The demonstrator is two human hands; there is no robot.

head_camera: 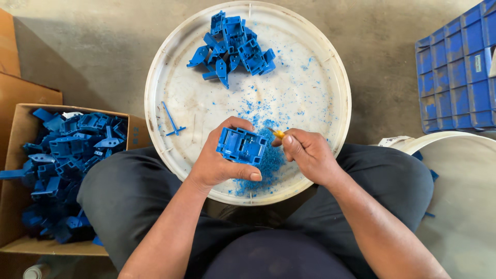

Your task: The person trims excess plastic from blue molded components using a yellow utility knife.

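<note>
Head view: left hand (219, 163) wrapped around a blue part (241, 146) over the white lid (330, 67) — right hand (309, 155) pinching a yellow tool (278, 133) at its edge. Blue shavings (269, 165) beneath; part pile (235, 44) beyond; boxful (67, 155) left.

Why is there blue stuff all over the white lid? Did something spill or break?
Blue crumbs and shavings lie scattered on the round white lid, thickest under the blue plastic part in the left hand. The right hand holds a small yellow-tipped tool at its edge. A thin blue strip lies loose alone.
</note>
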